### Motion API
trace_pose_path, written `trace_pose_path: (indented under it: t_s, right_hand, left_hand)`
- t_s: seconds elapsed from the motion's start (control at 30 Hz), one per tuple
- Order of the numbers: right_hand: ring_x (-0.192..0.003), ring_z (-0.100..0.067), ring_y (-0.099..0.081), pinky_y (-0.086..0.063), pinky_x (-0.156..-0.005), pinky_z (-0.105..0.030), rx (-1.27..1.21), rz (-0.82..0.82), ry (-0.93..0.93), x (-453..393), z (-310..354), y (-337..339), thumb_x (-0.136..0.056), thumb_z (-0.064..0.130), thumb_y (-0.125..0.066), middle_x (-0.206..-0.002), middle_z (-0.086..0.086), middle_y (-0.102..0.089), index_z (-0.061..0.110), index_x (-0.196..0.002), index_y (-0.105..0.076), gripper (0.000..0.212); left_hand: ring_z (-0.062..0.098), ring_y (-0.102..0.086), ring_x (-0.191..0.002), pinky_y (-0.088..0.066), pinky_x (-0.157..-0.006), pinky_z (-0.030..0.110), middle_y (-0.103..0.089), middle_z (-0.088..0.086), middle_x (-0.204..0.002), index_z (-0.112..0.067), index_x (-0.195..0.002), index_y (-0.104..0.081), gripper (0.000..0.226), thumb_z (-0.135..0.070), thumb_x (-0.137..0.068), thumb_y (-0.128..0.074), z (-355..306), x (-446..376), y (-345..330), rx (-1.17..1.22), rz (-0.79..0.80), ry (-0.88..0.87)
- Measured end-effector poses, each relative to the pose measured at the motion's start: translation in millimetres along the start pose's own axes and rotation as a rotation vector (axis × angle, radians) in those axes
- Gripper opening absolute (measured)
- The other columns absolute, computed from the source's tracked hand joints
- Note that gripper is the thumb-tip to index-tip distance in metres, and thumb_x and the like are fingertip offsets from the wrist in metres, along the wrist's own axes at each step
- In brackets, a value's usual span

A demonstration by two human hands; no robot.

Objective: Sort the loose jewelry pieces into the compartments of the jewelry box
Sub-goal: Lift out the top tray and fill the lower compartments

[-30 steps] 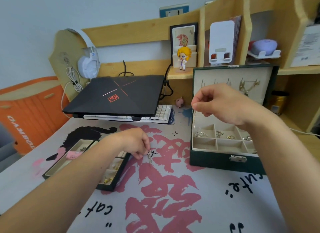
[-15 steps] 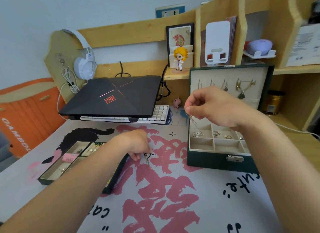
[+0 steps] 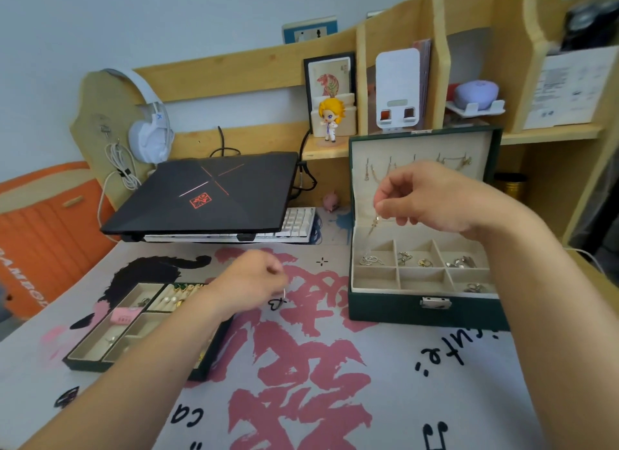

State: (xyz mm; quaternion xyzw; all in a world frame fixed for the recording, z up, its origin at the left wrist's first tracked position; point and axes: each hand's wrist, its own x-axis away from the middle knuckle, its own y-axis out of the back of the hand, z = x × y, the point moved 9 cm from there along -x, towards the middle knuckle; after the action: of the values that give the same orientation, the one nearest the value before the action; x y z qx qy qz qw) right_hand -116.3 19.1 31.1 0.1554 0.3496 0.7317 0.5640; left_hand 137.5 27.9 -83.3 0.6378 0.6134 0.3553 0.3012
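Left hand (image 3: 249,284) is hovering low over the printed desk mat (image 3: 301,366), its fingers curled and pinching a small ring-like piece (image 3: 283,295), though motion blur is hiding the exact grip. Just behind its wrist, a removable tray (image 3: 100,344) is lying on the mat, carrying pearl earrings (image 3: 174,299) in its ring rolls and a pink tag (image 3: 122,315). Further back, a closed black laptop (image 3: 207,191) is sitting over a white keyboard (image 3: 294,223), with white headphones (image 3: 150,138) hanging on the wooden shelf (image 3: 234,71). Right hand (image 3: 432,198) is hanging above the open green jewelry box (image 3: 425,310), thumb and forefinger pinching a thin chain (image 3: 371,235) that is dangling into the back-left compartment. Neighbouring compartments are holding small silver and gold pieces (image 3: 418,260). Necklaces (image 3: 459,163) are hanging inside the lid.
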Motion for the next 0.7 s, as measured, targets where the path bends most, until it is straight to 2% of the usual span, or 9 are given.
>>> trace_pose_path:
  t_s: [0.07,0.17,0.37,0.53,0.63,0.7]
  right_hand:
    - [-0.070,-0.011,-0.064,-0.047,-0.066,-0.025,0.036,-0.022,-0.066,7.8,-12.1,9.0,-0.090,0.011,-0.069,-0.084,-0.002,-0.072,0.016,-0.091,-0.072,0.005]
    - [-0.077,-0.013,-0.067,-0.048,-0.066,-0.024,0.099,-0.003,-0.163,20.4,-36.9,9.8,-0.092,0.014,-0.067,-0.086,0.001,-0.073,0.018,-0.094,-0.070,0.006]
    - [-0.080,-0.009,-0.068,-0.057,-0.075,-0.028,0.209,0.022,-0.276,41.9,-94.9,2.2,-0.093,0.025,-0.068,-0.085,0.005,-0.073,0.025,-0.087,-0.071,0.007]
    - [-0.075,-0.006,-0.066,-0.050,-0.068,-0.023,0.229,-0.007,-0.291,43.1,-117.9,-5.1,-0.091,0.026,-0.071,-0.077,0.007,-0.071,0.027,-0.080,-0.074,0.012]
    - [-0.076,-0.005,-0.064,-0.047,-0.066,-0.020,0.279,-0.014,-0.297,41.5,-123.7,-6.1,-0.092,0.026,-0.070,-0.080,0.010,-0.070,0.027,-0.086,-0.076,0.009]
    - [-0.080,-0.008,-0.065,-0.048,-0.068,-0.022,0.300,0.001,-0.297,40.8,-124.9,-8.9,-0.093,0.027,-0.069,-0.085,0.010,-0.072,0.025,-0.091,-0.078,0.010]
  left_hand:
    - [0.014,-0.060,-0.065,-0.055,-0.072,0.034,-0.068,-0.003,-0.068,-0.016,-0.080,-0.074,0.018,-0.020,-0.094,-0.064,-26.9,13.4,12.9,0.149,-0.083,-0.077]
    - [0.012,-0.057,-0.061,-0.051,-0.064,0.031,-0.073,0.000,-0.067,-0.021,-0.082,-0.075,0.016,-0.022,-0.093,-0.064,-69.5,26.0,19.3,0.297,-0.076,-0.173]
    - [0.012,-0.069,-0.066,-0.058,-0.066,0.025,-0.076,0.007,-0.074,-0.005,-0.099,-0.070,0.007,-0.003,-0.095,-0.065,-147.0,22.5,8.3,0.494,0.055,-0.367]
    - [0.013,-0.074,-0.072,-0.061,-0.071,0.022,-0.079,0.008,-0.080,-0.012,-0.102,-0.076,0.013,-0.006,-0.097,-0.066,-184.4,11.2,-12.2,0.379,0.134,-0.456]
    - [0.011,-0.077,-0.073,-0.062,-0.073,0.025,-0.078,0.005,-0.081,-0.013,-0.097,-0.076,0.012,-0.007,-0.097,-0.066,-197.6,2.5,-22.2,0.288,0.126,-0.477]
    - [0.006,-0.075,-0.069,-0.061,-0.069,0.021,-0.076,0.005,-0.083,-0.013,-0.094,-0.074,0.012,-0.006,-0.098,-0.065,-203.1,-1.0,-25.9,0.252,0.110,-0.486]
